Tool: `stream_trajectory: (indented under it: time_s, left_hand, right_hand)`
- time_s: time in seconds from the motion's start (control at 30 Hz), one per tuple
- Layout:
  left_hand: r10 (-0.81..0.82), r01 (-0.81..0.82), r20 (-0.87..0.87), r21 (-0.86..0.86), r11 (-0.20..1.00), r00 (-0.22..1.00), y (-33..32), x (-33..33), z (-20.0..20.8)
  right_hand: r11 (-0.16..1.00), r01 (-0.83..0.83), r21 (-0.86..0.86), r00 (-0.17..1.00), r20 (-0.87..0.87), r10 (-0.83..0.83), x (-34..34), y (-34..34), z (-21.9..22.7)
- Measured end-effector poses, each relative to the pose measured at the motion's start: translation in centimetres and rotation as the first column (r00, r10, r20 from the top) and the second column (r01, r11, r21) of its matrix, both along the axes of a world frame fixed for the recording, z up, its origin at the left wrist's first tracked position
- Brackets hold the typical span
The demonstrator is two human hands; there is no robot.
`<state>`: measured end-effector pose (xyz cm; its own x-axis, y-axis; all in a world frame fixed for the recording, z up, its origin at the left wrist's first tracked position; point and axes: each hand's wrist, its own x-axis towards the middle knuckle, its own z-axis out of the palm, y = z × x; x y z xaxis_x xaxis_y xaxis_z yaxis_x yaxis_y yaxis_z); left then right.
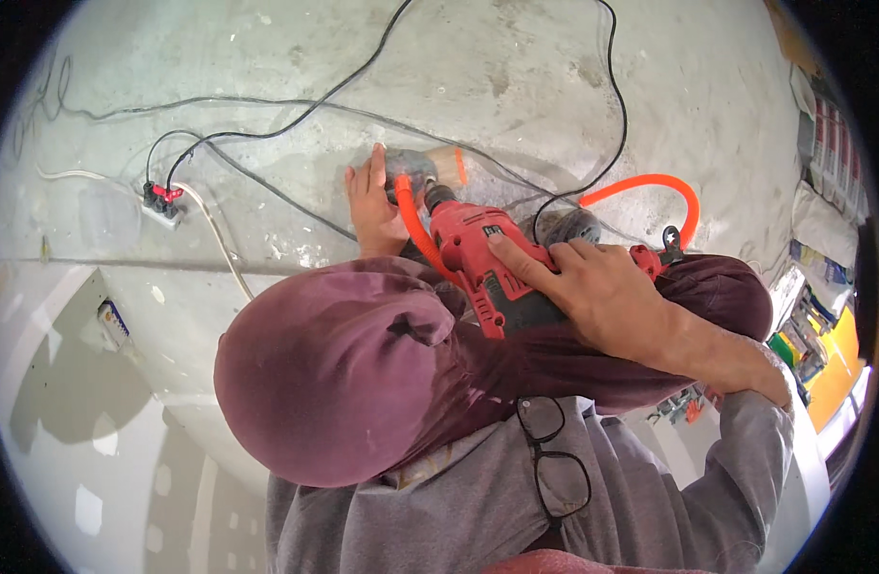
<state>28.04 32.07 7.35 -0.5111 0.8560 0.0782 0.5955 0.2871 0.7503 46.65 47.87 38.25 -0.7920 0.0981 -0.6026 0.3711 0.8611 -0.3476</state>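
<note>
A red and black power drill (487, 251) lies across my knees, its chuck end pointing away to the upper left. My right hand (602, 292) is wrapped over its body from the right. At the chuck end sits a dark, round, dusty attachment (411, 166), joined to a ribbed orange hose (417, 230) that runs back along the drill. My left hand (370, 203) lies against the left side of this attachment with fingers stretched and apart; its thumb is hidden. Just beyond the chuck is a tan piece with an orange end (447, 166).
Black cords (310, 113) snake across the grey concrete floor (478, 57). A power socket block (162, 215) with plugs lies at the left. An orange hose (690, 196) loops at the right. Eyeglasses (560, 478) hang from my shirt. Bags and tools (808, 330) line the right side.
</note>
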Motion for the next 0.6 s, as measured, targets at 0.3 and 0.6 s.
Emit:
stream_trajectory:
  time_s: [0.3, 0.6]
  left_hand:
    - [-0.018, 0.018, 0.0, 0.018, 1.0, 1.0, -0.23, -0.03, -0.05]
    - [-0.017, 0.017, 0.008, 0.015, 1.0, 1.0, -0.24, -0.16, 0.3]
  right_hand:
    - [1.0, -0.009, -0.008, 1.0, 0.003, 0.009, -0.4, 0.06, 0.41]
    - [0.999, 0.009, -0.04, 1.0, 0.002, -0.009, -0.5, -0.01, 0.35]
